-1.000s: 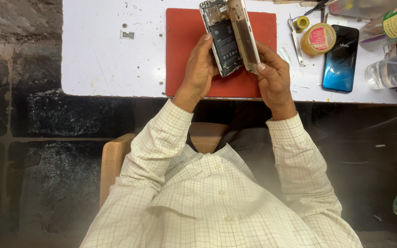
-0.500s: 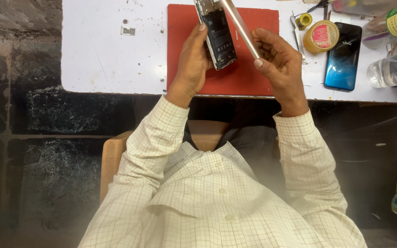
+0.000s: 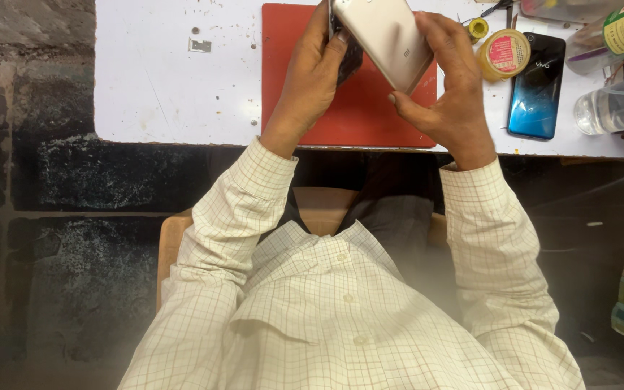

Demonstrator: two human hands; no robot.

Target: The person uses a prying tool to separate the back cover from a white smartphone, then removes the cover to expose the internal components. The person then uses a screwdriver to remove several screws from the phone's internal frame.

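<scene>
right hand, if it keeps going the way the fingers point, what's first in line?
The right hand points up and left, already on the gold phone back cover. Beyond that, probably the left hand; depth is unclear.

Phone back cover [image 3: 388, 40]: between left hand [image 3: 312, 79] and right hand [image 3: 449, 87], above the mat [image 3: 359, 115].
Mat: under both hands, on the table [image 3: 160, 79].
Tape roll [image 3: 503, 54]: just right of the right hand.
Second phone [image 3: 537, 87]: right of the right hand, beyond the tape roll.
Bottles [image 3: 615, 105]: farthest right.
Small metal plate [image 3: 200, 45]: well left of the left hand.

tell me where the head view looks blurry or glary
Head view: soft haze smears the lower right, over the right sleeve and floor; the gold back cover has a mild sheen; the white table is bright and evenly lit; both hands look sharp.
</scene>
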